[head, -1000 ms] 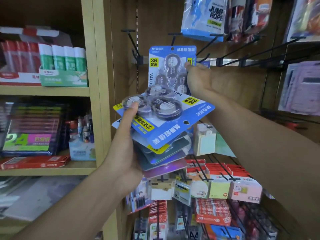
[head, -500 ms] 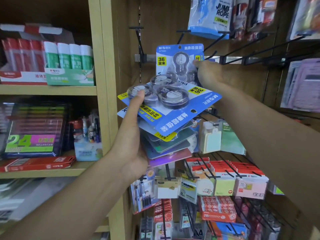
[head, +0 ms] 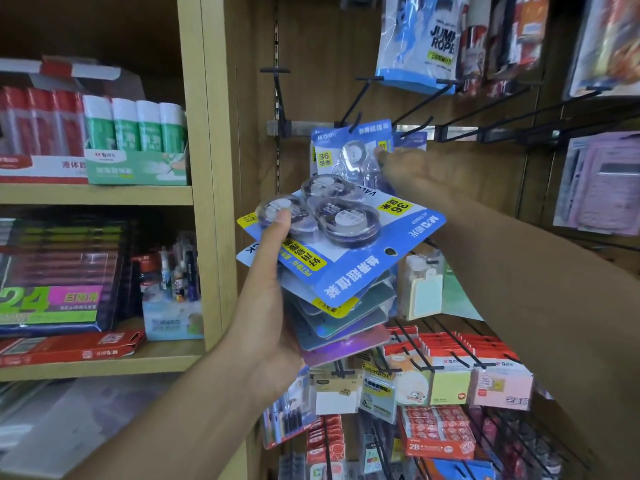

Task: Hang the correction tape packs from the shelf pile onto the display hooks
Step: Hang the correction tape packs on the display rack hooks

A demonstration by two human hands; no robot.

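My left hand (head: 266, 306) grips a fanned stack of packs (head: 343, 271), thumb on the top one, a blue correction tape pack with three clear round dispensers. Behind and above it, my right hand (head: 408, 168) pinches the right edge of a single blue correction tape pack (head: 346, 150), held upright against the wooden panel. Its top edge sits at a black display hook (head: 353, 109) that passes the card's hole; whether the pack hangs on it I cannot tell. The stack hides the lower part of that pack.
More bare black hooks (head: 415, 109) jut from the metal rail to the right. Jump rope bags (head: 422, 39) hang above, sticky notes (head: 450, 386) and erasers below. The wooden shelf upright (head: 207, 168) stands left, with glue sticks (head: 135, 129) and boxes on its shelves.
The view has drifted so everything sits further right. My right hand has lifted the single pack up to the hook. The left hand keeps the stack steady.
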